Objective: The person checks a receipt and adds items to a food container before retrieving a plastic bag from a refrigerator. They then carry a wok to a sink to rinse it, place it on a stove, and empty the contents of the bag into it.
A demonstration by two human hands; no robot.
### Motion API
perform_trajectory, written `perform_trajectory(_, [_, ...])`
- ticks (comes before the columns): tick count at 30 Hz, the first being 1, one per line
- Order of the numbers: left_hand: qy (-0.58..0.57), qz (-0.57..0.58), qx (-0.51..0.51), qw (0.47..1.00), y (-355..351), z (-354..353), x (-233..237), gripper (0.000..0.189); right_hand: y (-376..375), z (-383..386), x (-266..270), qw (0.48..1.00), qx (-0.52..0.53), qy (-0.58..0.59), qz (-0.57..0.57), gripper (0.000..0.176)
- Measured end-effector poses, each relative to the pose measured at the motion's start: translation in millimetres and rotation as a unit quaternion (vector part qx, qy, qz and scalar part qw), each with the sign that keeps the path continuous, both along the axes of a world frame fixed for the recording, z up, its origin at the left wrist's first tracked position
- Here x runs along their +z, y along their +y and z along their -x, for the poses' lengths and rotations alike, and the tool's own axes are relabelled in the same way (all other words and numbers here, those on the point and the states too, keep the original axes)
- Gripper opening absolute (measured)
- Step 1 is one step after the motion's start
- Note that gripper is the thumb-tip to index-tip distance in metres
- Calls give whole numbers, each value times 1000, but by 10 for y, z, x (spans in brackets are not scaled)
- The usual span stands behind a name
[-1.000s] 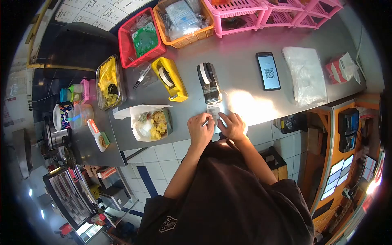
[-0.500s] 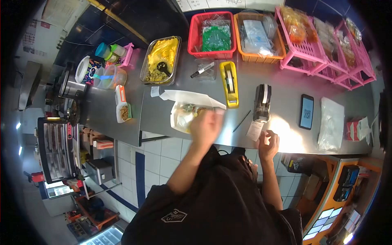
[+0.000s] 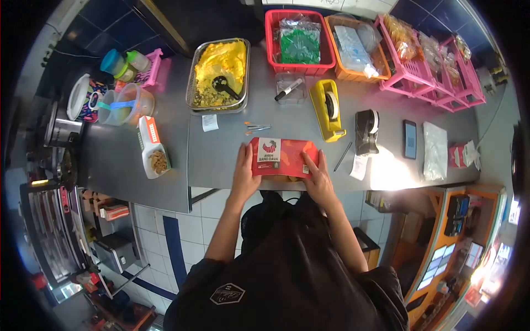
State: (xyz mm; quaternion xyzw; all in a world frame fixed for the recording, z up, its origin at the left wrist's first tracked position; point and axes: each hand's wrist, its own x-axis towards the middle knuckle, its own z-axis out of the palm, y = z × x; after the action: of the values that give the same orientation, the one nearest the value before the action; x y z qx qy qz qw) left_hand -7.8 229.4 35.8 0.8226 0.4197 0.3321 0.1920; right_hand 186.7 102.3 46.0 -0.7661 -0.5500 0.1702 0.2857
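Observation:
A red cardboard food box [image 3: 290,158] with a white printed label is at the front edge of the steel counter, its lid down. My left hand [image 3: 244,172] grips the box's left end. Around its right end is my right hand [image 3: 318,179], fingers pressed on the lid and side. Some brownish-yellow stuff shows below the box's near edge, too small to make out. Just behind the box lie a few small thin sticks or clips [image 3: 257,127] and a paper slip [image 3: 210,122]. A yellow tape dispenser [image 3: 326,113] stands to the right.
At the back are a tray of yellow food [image 3: 221,60] with a black spoon, a red basket [image 3: 301,69], an orange basket [image 3: 361,74] and pink racks [image 3: 422,83]. Rightward lie a black receipt printer [image 3: 364,135], pen [image 3: 343,156] and phone [image 3: 409,139]. An open snack box [image 3: 152,146] stands left.
The box was open with its white inside showing and is now shut, red top up. My right hand has moved left from beside the printer's slip onto the box.

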Motion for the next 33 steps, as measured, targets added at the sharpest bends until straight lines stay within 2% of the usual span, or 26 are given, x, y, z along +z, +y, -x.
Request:
perform_trajectory(1, [-5, 9, -6, 1000, -58, 10, -111, 51, -23, 71, -73, 998, -27, 45, -45, 69])
perform_trajectory(2, [-78, 139, -11, 987, -106, 13, -208, 51, -38, 99, -134, 998, -32, 39, -38, 69])
perform_trajectory(3, [-147, 264, -16, 953, -135, 17, -233, 51, -7, 132, -136, 982, -38, 176, -57, 72])
perform_trajectory(4, [-149, 267, -20, 952, -136, 45, -239, 51, 25, 165, -129, 946, -42, 310, -79, 75])
perform_trajectory(5, [-127, 236, 1, 963, -111, 84, -233, 46, 49, 196, -113, 949, -68, 291, -101, 65])
perform_trajectory(6, [-104, 203, 22, 973, -79, 99, -193, 40, 76, 165, -45, 949, -70, 289, -104, 65])
perform_trajectory(8, [-123, 222, 52, 966, -16, 82, -21, 36, 158, 32, 220, 944, -120, 307, 7, 51])
perform_trajectory(9, [-130, 257, 66, 955, 7, 81, 66, 34, 204, 4, 368, 964, -112, 241, -15, 44])
perform_trajectory(10, [-137, 290, 80, 944, 12, 85, 117, 32, 190, -27, 353, 963, -113, 243, -17, 44])
perform_trajectory(12, [-144, 259, 81, 952, -6, 84, 7, 31, 160, -179, 259, 960, -78, 264, 41, 45])
perform_trajectory(14, [-97, 163, 25, 982, -32, 155, -218, 32, 61, -255, 98, 958, -52, 278, 43, 45])
perform_trajectory(16, [-94, 155, 10, 983, 7, 262, -396, 35, -32, -243, 9, 889, 0, 458, 27, 43])
perform_trajectory(17, [-216, 355, 9, 909, 43, 310, -412, 40, -63, -236, -4, 838, -18, 545, 9, 43])
perform_trajectory(18, [-324, 535, 9, 780, 55, 370, -415, 45, -58, -261, 20, 837, -17, 547, 10, 43])
perform_trajectory(20, [-311, 565, 9, 764, 177, 352, -128, 52, 0, -319, 29, 791, -42, 611, 2, 41])
perform_trajectory(21, [-238, 561, 21, 792, 253, 280, 16, 49, 62, -267, 12, 819, -85, 568, -11, 40])
perform_trajectory(22, [-163, 555, 31, 815, 279, 224, 82, 45, 168, -213, 110, 816, -84, 571, -10, 40])
perform_trajectory(23, [-82, 465, 19, 881, 239, 153, 53, 39, 266, -186, 231, 877, -100, 462, 90, 41])
perform_trajectory(24, [-82, 464, 20, 882, 177, 112, 16, 39, 322, -184, 316, 915, -114, 339, 186, 41])
perform_trajectory(25, [23, 348, 3, 937, 111, 84, -26, 37, 323, -161, 94, 939, -112, 253, 205, 44])
perform_trajectory(26, [127, 221, -13, 967, 85, 69, -70, 34, 291, -155, -106, 939, -111, 253, 203, 44])
perform_trajectory(28, [124, 268, -7, 956, 159, 130, -93, 33, 247, -133, -234, 976, -104, 121, 146, 48])
perform_trajectory(30, [58, 428, -15, 902, 270, 201, -107, 31, 244, -235, -258, 984, -75, 74, 144, 54])
perform_trajectory(31, [103, 412, -78, 902, 369, 219, -7, 43, 249, -258, -158, 988, -46, 26, 145, 61])
perform_trajectory(32, [104, 411, -78, 902, 369, 198, 91, 43, 289, -318, -46, 988, -46, 27, 144, 61])
perform_trajectory(33, [181, 243, -117, 946, 357, 133, 290, 57, 360, -397, 164, 991, 89, -63, 80, 70])
